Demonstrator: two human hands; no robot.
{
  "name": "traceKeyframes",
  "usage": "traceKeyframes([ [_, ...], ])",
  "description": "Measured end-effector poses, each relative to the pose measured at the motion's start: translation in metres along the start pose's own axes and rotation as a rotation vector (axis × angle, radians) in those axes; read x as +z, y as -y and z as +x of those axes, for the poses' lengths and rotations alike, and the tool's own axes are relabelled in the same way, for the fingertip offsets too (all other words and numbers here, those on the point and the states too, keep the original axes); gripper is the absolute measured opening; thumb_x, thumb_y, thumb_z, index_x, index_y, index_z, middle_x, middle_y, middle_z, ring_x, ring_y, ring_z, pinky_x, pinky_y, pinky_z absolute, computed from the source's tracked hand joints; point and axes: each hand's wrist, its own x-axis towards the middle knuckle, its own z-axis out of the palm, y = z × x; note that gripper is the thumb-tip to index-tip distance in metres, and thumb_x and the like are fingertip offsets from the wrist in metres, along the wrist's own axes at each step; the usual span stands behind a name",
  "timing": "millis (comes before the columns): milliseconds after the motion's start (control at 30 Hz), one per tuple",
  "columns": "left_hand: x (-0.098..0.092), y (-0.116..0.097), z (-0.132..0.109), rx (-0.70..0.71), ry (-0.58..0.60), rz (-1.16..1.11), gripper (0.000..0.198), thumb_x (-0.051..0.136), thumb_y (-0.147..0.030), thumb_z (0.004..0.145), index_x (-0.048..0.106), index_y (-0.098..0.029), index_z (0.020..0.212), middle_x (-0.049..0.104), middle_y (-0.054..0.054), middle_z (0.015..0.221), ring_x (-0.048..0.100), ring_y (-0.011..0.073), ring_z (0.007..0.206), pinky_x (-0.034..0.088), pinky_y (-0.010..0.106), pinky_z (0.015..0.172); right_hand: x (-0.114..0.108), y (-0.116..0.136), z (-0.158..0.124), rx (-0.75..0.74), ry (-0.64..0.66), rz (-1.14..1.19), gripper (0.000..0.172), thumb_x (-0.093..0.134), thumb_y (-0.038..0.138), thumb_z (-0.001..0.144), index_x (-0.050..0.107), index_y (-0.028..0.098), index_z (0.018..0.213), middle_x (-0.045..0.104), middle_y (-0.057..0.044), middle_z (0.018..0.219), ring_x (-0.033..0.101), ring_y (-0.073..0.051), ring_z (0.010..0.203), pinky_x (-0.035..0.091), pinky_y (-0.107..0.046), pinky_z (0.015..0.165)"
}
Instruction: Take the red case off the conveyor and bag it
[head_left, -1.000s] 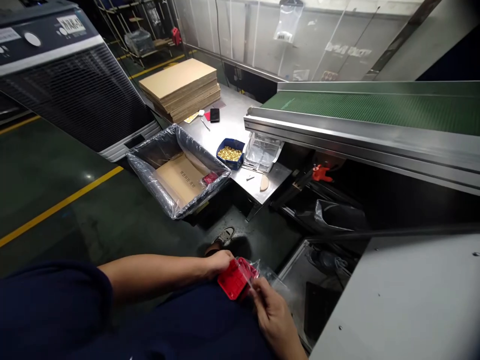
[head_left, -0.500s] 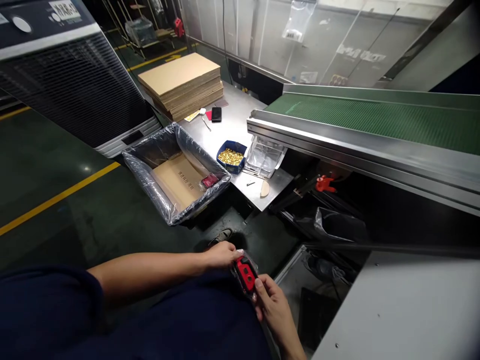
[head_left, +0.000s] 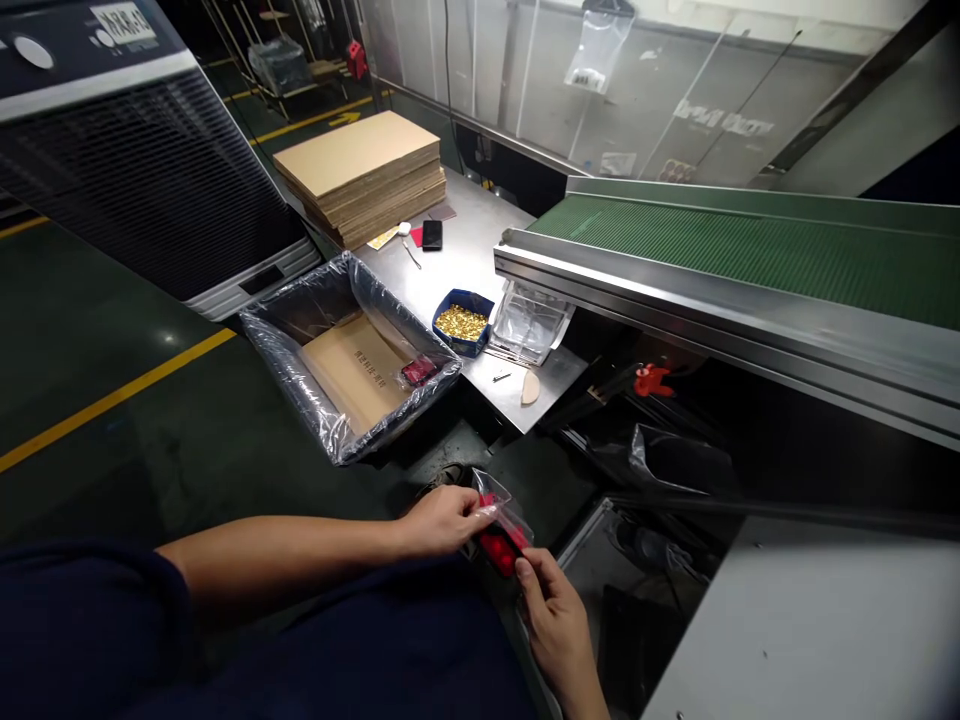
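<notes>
Between my hands is a red and black plastic part (head_left: 498,550) in a clear plastic bag (head_left: 491,487). My left hand (head_left: 444,518) pinches the bag near its upper end, thumb lying over the film. My right hand (head_left: 553,610) grips the lower right end of the bagged part between thumb and fingers. Ahead and to the left stands a bin lined with clear plastic (head_left: 292,385); a cardboard sheet (head_left: 352,365) lies inside. On that sheet, by the bin's right wall, rests another red bagged part (head_left: 419,371).
A metal table (head_left: 480,205) carries a cardboard stack (head_left: 360,160), a blue tray (head_left: 463,345) of small gold-coloured pieces, a black object (head_left: 432,235) and clear bags (head_left: 529,320). A green conveyor (head_left: 735,250) slopes along the right. A white panel (head_left: 817,620) stands at lower right.
My left hand has shifted slightly right and down over the bag. The bag's clear upper end now stands up above the part, and the part has turned, showing another side.
</notes>
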Motion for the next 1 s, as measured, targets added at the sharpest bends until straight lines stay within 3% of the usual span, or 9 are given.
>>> traceKeyframes([
  [267,-0.001,-0.004,-0.001,0.045,0.067,-0.160,0.051,0.041,-0.068,0.084,0.042,-0.020,0.066,0.046,-0.002,0.058,0.042,0.0127,0.054,0.032,0.026,0.052,0.003,0.009,-0.005,-0.257,-0.139,-0.158,0.035,0.051,0.051,0.093,0.069,0.022,0.096,0.064,-0.002,0.089,0.061,-0.010,0.075,0.048,-0.017,0.069],
  [400,-0.003,-0.004,-0.025,0.210,0.001,-0.075,0.045,0.056,-0.057,0.084,0.046,-0.018,0.065,0.045,-0.003,0.064,0.039,0.0114,0.062,0.029,0.026,0.058,0.002,0.013,-0.009,-0.395,-0.224,-0.218,0.025,0.052,0.041,0.094,0.070,0.024,0.101,0.069,0.000,0.095,0.067,-0.008,0.086,0.050,-0.012,0.078],
  [500,-0.002,0.006,-0.038,0.361,0.148,-0.054,0.037,0.070,-0.048,0.078,0.055,-0.016,0.069,0.052,-0.002,0.068,0.043,0.0108,0.065,0.030,0.025,0.062,0.000,0.011,-0.012,-0.515,-0.275,-0.263,0.020,0.054,0.032,0.095,0.067,0.023,0.105,0.071,0.001,0.094,0.068,-0.006,0.082,0.051,-0.010,0.075],
  [600,0.003,0.018,-0.032,0.173,0.285,-0.376,0.053,0.076,-0.066,0.067,0.057,-0.016,0.072,0.055,-0.001,0.067,0.045,0.0110,0.060,0.031,0.025,0.057,0.001,0.008,-0.014,-0.650,-0.324,-0.292,0.017,0.057,0.023,0.093,0.065,0.022,0.107,0.072,0.002,0.092,0.069,-0.006,0.078,0.052,-0.008,0.072],
  [667,0.008,0.018,-0.023,0.011,0.317,-0.572,0.074,0.053,-0.088,0.069,0.060,-0.016,0.080,0.057,0.001,0.069,0.049,0.0131,0.058,0.034,0.025,0.054,0.002,0.009,-0.015,-0.736,-0.333,-0.305,0.019,0.056,0.018,0.092,0.063,0.023,0.110,0.072,0.002,0.094,0.070,-0.006,0.081,0.052,-0.008,0.075],
  [733,0.013,0.009,-0.014,-0.051,0.403,-0.768,0.089,0.029,-0.093,0.074,0.063,-0.014,0.094,0.064,0.006,0.080,0.058,0.0175,0.067,0.043,0.028,0.060,0.004,0.012,-0.015,-0.800,-0.305,-0.314,0.022,0.056,0.015,0.091,0.062,0.023,0.111,0.072,0.001,0.096,0.070,-0.006,0.081,0.053,-0.008,0.075],
  [767,0.015,0.004,-0.011,-0.081,0.461,-0.901,0.090,0.027,-0.092,0.076,0.064,-0.014,0.100,0.067,0.008,0.086,0.061,0.0196,0.075,0.047,0.030,0.068,0.005,0.013,-0.016,-0.827,-0.286,-0.320,0.023,0.057,0.014,0.091,0.062,0.023,0.112,0.073,0.001,0.096,0.070,-0.006,0.081,0.053,-0.009,0.076],
  [900,0.022,-0.014,-0.004,-0.164,0.584,-1.339,0.077,0.049,-0.081,0.080,0.068,-0.009,0.100,0.071,0.012,0.090,0.065,0.0209,0.085,0.049,0.030,0.086,0.006,0.019,-0.023,-0.950,-0.224,-0.374,0.035,0.058,0.009,0.088,0.062,0.022,0.120,0.073,-0.002,0.097,0.071,-0.008,0.080,0.055,-0.012,0.073],
  [1000,0.021,-0.015,-0.001,-0.096,0.568,-1.412,0.073,0.058,-0.074,0.080,0.068,-0.005,0.101,0.072,0.014,0.090,0.067,0.0226,0.083,0.050,0.032,0.087,0.009,0.020,-0.036,-0.924,-0.342,-0.345,0.037,0.058,0.009,0.087,0.065,0.024,0.120,0.073,-0.002,0.097,0.070,-0.009,0.079,0.054,-0.015,0.071],
])
